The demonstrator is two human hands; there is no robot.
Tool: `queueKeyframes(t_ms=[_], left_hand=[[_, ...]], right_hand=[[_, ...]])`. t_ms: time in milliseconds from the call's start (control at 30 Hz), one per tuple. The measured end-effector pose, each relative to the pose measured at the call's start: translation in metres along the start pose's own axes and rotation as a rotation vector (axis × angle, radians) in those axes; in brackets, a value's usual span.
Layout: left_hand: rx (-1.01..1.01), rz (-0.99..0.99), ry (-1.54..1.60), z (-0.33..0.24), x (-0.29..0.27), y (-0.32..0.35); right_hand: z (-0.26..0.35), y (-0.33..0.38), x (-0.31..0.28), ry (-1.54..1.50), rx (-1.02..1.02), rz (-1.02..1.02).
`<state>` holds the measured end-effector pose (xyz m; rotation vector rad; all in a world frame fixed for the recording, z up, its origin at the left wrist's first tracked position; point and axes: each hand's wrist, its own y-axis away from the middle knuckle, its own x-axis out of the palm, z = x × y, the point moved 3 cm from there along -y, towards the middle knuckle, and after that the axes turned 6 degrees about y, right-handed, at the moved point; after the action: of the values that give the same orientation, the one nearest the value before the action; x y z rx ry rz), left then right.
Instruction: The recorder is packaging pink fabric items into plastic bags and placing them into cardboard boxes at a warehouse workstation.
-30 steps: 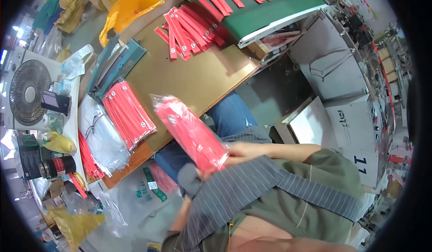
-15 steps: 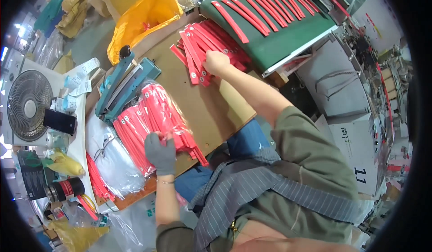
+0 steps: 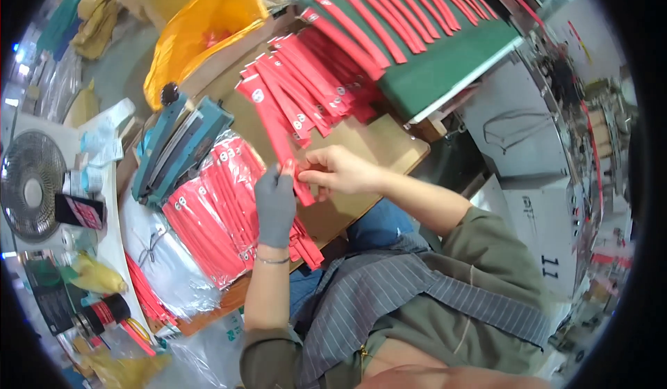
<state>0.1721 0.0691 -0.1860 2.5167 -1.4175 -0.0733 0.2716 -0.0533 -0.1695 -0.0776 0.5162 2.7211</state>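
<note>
My left hand (image 3: 275, 207), in a grey glove, and my bare right hand (image 3: 338, 171) both grip one long red flat packet (image 3: 276, 133) over the brown table (image 3: 375, 149). The packet runs from my fingers up and left toward a heap of the same red packets (image 3: 316, 86). Just left of my gloved hand lies a clear bag filled with red packets (image 3: 212, 215).
A green conveyor belt (image 3: 445, 59) carries several red packets at the top. A teal heat sealer (image 3: 177, 149) sits left of the table, a yellow bag (image 3: 201, 31) behind it, a fan (image 3: 29, 184) and bottles at far left. Grey cartons (image 3: 535, 208) stand on the right.
My right hand drew back from the red heap with one packet. My left hand left the filled bag and rose to meet it, so both now hold that packet.
</note>
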Motion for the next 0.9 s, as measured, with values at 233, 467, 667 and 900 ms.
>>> queueKeyframes(t_ms=[233,467,667,900], left_hand=[[-0.174,0.018,0.101,0.008,0.021,0.061],[-0.255,-0.081,0.098,0.018,0.042,0.105],[-0.417,0.074,0.128,-0.016,0.103,0.122],[-0.113,0.202,-0.153,-0.015,0.142,0.12]], right_hand=[[-0.013,0.125,-0.159,0.722,-0.357,-1.095],[-0.215,0.511,-0.353,0.872,1.19,-1.934],[-0.298,0.681,-0.306,0.622,1.42,-1.994],[-0.311,0.724,-0.288,0.741,1.223,-1.799]])
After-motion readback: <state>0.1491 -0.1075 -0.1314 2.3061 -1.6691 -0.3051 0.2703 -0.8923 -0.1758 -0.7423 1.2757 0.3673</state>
